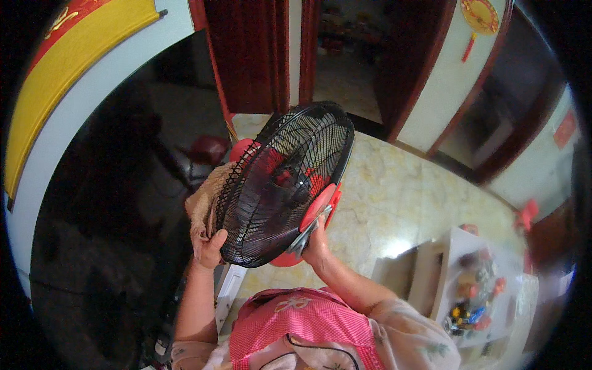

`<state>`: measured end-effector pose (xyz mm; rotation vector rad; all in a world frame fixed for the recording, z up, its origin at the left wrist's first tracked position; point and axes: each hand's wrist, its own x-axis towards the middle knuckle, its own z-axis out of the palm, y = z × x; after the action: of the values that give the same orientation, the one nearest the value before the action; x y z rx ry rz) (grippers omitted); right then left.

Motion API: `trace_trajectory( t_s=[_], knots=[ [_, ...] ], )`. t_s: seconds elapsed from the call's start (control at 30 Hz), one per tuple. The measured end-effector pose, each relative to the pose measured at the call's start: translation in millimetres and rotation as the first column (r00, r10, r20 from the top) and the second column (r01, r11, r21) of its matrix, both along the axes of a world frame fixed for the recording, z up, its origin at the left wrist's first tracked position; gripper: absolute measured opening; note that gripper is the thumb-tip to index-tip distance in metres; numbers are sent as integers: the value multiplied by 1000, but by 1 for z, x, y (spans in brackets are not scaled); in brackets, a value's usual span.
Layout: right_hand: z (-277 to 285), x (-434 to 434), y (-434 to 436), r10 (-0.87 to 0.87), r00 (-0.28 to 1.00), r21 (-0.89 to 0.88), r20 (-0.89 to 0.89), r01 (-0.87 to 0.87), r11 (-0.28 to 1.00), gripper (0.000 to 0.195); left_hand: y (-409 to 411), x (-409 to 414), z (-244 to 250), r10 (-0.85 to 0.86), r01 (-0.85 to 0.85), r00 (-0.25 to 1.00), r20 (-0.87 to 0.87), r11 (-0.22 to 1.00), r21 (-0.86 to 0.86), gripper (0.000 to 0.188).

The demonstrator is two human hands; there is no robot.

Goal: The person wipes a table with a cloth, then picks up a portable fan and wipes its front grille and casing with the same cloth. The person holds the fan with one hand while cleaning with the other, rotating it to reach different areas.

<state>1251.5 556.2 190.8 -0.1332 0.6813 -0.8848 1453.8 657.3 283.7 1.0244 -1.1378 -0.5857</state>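
A fan with a black wire grille [268, 217] is tilted in front of my body, its red blades showing through the mesh. A round red panel [319, 208] sits on its right side. My left hand [211, 249] holds a tan cloth [208, 194] against the left rim, thumb on top of the wires. At the red panel, my right hand [317, 240] grips the fan beside a thin grey-white piece [303, 238]; its fingers are mostly hidden. More red parts, possibly the base, show below the grille [286, 260] and behind it.
A large dark glossy panel [115, 208] stands close on my left. A white low table [444, 277] with several small items is on the right. Dark red doorframes [307, 55] and a doorway lie ahead, over a marble-patterned tile floor [384, 185].
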Motion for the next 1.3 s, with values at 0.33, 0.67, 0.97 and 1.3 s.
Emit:
trace_trajectory(
  t_s=[0.33,0.67,0.97,1.3],
  knots=[
    [-122,-10,-66,3,995,-82,104,5,997,80,-1,-6,6,36,-36,999,34,999,-15,67],
    [-29,-8,0,-72,996,-134,53,78,988,61,-2,-7,3,54,-53,998,-44,998,21,65],
    [-28,-2,-27,13,992,12,127,-14,1000,76,5,1,-2,69,-68,997,-21,997,19,65],
    [-90,15,-26,1,984,72,180,-14,997,74,-1,-2,11,69,-72,997,44,996,58,69]
  ],
)
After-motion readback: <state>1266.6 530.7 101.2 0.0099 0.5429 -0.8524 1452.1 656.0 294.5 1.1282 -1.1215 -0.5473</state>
